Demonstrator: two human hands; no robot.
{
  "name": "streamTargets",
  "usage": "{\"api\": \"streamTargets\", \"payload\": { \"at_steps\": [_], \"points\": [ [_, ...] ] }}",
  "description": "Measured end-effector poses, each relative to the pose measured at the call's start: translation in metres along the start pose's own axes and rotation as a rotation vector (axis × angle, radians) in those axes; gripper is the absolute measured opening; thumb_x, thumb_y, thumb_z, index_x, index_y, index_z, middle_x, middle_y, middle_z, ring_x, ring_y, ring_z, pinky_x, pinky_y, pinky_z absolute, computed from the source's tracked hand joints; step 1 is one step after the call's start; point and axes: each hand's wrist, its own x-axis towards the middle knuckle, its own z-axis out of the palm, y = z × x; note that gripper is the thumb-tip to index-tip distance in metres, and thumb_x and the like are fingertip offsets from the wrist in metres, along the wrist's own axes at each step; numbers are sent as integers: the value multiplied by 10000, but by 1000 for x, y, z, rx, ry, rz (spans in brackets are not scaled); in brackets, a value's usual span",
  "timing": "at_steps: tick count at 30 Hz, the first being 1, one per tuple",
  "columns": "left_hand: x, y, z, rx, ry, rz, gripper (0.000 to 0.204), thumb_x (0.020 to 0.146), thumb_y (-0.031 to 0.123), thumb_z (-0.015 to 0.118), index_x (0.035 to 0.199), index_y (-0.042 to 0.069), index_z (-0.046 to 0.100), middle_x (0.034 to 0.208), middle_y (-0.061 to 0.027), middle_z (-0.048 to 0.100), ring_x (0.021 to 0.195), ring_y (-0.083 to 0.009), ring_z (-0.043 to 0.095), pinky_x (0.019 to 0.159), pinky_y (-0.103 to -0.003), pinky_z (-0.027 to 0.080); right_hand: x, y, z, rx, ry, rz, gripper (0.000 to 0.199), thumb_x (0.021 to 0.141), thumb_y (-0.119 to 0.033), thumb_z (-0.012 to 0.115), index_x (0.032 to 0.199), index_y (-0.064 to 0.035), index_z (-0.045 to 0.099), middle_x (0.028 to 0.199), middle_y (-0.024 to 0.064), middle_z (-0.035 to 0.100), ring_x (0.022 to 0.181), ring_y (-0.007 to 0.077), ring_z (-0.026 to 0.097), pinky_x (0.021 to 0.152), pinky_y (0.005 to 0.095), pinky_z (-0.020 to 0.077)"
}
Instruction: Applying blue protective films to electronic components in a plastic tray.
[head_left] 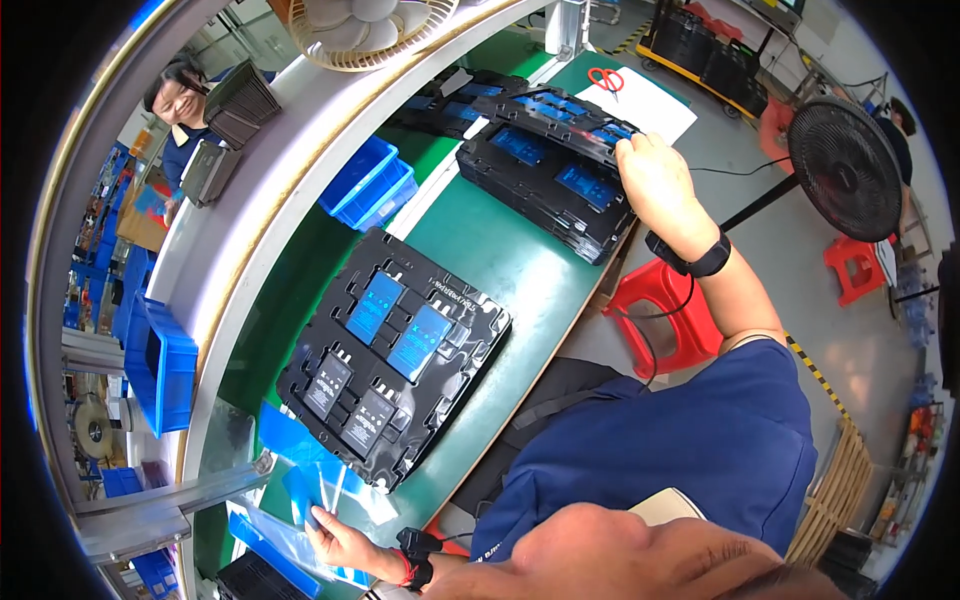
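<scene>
My right hand (655,185) is closed on the edge of a black plastic tray (565,125), which tilts up over a stack of similar trays (545,205). Flat battery cells with blue faces sit in the tray beneath. Down at the lower left, my left hand (340,545) pinches a blue plastic film (303,492), with clear sheets beside it. Between my hands another black tray (410,290) lies on the green bench. It holds two blue-faced cells (420,342) and two dark cells (368,420) with tabs.
Blue bins (368,185) stand behind the trays, and another blue bin (160,365) sits across the white ledge. Red-handled scissors (606,80) lie on white paper. A red stool (665,315) and a black fan (845,155) are at the right. Another person (190,130) is across the ledge.
</scene>
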Motion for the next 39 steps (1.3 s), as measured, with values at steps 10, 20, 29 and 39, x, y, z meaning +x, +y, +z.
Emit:
{"api": "streamTargets", "payload": {
  "at_steps": [10, 20, 29, 39],
  "points": [
    [7, 5, -1, 19, -60, -35, 191, 917, 103, 569, 1002, -42, 659, 800, -80, 650, 658, -109, 547, 584, -245, 445, -6, 24, 5, 6, 257, 51, 114, 704, -54, 555, 817, -40, 556, 741, 86, 513, 750, 241, 526, 673, 341, 465],
    [4, 9, -9, -28, 40, 87, 150, 903, 58, 575, 977, -56, 641, 831, -83, 653, 689, -99, 583, 596, -223, 469, -9, -38, -41, 372, 481, -205, 315, 659, 49, 609, 974, 32, 623, 759, 103, 550, 655, 254, 500, 587, 345, 436],
    [39, 38, -61, -22, 288, 195, 166, 898, 40, 570, 998, -74, 638, 827, -126, 677, 676, -128, 633, 598, -220, 503, -16, -125, -48, 707, 492, -669, 406, 621, -44, 574, 1008, 76, 597, 674, 68, 466, 545, 199, 425, 514, 314, 377],
    [75, 86, -43, -322, 488, 239, 195, 903, 58, 554, 978, -106, 627, 888, -194, 667, 740, -219, 669, 603, -241, 513, -10, -148, -38, 865, 257, -813, 424, 589, -9, 649, 1011, 5, 621, 821, 68, 538, 700, 227, 497, 661, 332, 425]
  ]
}}
